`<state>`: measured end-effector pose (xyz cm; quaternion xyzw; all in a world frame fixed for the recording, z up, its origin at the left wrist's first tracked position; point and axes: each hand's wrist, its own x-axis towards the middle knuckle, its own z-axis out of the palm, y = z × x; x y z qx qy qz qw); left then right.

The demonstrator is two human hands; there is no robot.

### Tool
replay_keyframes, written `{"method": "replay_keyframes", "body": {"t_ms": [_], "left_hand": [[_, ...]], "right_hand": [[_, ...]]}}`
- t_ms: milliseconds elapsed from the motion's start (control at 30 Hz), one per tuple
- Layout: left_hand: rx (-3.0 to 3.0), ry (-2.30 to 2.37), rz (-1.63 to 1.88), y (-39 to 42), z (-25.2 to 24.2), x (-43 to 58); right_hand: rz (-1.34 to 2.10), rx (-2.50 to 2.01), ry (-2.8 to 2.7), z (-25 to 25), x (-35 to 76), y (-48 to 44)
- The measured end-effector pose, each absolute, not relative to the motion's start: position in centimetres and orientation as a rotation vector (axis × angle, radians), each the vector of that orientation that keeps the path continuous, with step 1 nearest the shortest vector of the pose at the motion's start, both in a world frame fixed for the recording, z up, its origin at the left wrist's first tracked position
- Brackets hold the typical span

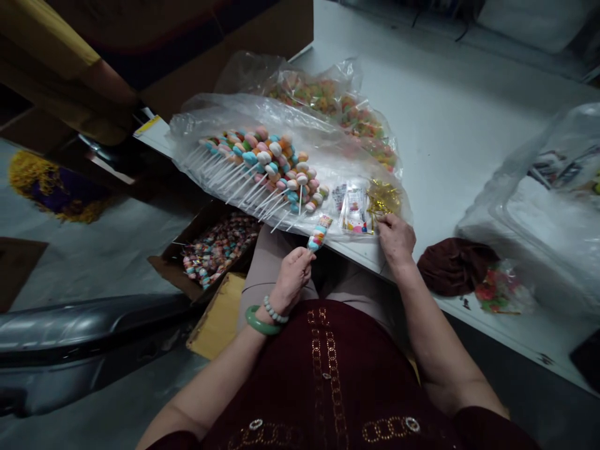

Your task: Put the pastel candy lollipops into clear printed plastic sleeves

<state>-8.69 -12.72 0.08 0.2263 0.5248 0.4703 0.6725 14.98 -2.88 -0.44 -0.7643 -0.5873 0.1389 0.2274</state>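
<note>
One lollipop (319, 234), probably light, brittle; left hand (294, 272) is gripping its base, smart; right hand (397, 240) is sitting half-curled at gold ties (385, 196), hold unclear.

This looks to us like a packing workshop: bare candies on sticks (267, 156) lie heaped on clear plastic (244, 111) on our counter (434, 131), beside printed wrappers (355, 209) and gold strips (384, 197), and we see an open carton (172, 276) of wrapped candies (218, 250) below and a large cardboard box (267, 37).
</note>
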Motion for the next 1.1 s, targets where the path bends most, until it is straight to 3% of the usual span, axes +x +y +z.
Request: {"method": "replay_keyframes", "body": {"t_ms": [233, 533, 633, 900, 1100], "left_hand": [[0.535, 1.168, 1.04, -12.8, 0.6, -8.7], [0.414, 1.201, 1.036, -12.6, 0.8, -8.3], [0.421, 1.14, 0.988, -12.8, 0.7, -8.1], [0.427, 1.091, 0.969, -13.2, 0.0, -8.5], [0.518, 1.186, 1.086, -12.9, -0.4, -8.4]], "right_hand": [[0.613, -1.864, -1.371, -0.5, 16.4, -2.8], [1.442, -1.306, -1.263, 3.2, 11.5, -7.0], [1.731, -1.372, -1.254, 2.9, 7.6, -9.2], [1.497, -1.699, -1.362, -0.7, 5.8, -10.1], [1.451, -1.535, -1.345, -0.5, 5.0, -10.4]]}}
